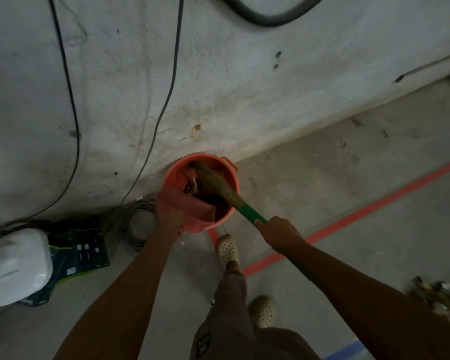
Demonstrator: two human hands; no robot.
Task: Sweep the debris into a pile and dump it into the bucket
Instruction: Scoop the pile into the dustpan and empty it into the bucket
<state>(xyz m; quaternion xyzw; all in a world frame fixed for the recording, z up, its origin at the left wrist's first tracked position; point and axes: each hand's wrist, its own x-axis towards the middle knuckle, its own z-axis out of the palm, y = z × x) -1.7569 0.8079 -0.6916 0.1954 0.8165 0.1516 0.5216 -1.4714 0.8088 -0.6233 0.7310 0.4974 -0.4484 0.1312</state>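
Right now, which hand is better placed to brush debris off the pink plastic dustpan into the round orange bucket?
Right hand, likely: it grips the green-handled straw broom, bristles inside the bucket; left hand holds the dustpan.

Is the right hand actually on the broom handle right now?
Touching. The head view shows the right hand wrapped round the green broom handle, with the bristles down in the bucket.

Smooth plastic bucket (172, 175), straw-bristled broom (216, 184), rough stained plaster wall (244, 74).
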